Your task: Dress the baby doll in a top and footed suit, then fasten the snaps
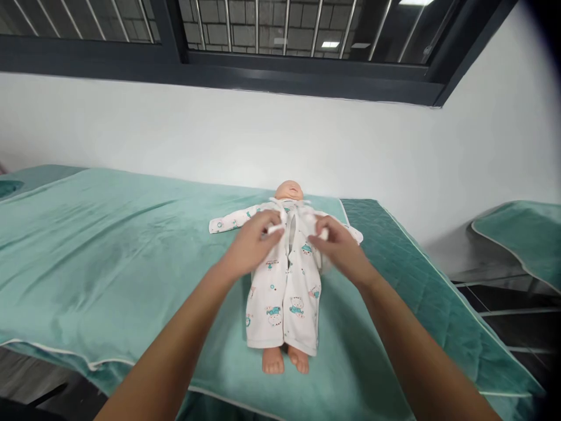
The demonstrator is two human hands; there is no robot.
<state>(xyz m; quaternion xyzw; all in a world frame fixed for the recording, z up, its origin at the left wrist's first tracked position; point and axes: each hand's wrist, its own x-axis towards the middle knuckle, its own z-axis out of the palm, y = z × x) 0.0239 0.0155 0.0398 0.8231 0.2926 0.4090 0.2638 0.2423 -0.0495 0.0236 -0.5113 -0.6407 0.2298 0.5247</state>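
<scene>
A baby doll (290,190) lies on its back, head toward the wall and bare feet toward me. It wears a white long-sleeved baby gown (283,304) with teal and orange cartoon prints. The front is parted at the chest and meets lower down. My left hand (256,241) pinches a white fabric tie at the gown's left side of the opening. Opposite it, my right hand (337,241) is closed on another white tie, slightly blurred. Both hands hover just over the doll's chest. One sleeve (232,221) stretches out to the left; my right hand partly hides the other.
Beneath the doll is a bed with a teal sheet (109,251). A darker quilted teal cover (407,286) shows at the right. A white wall (219,134) and a dark-framed barred window (284,76) stand behind. Another teal-covered surface (526,234) is at the far right.
</scene>
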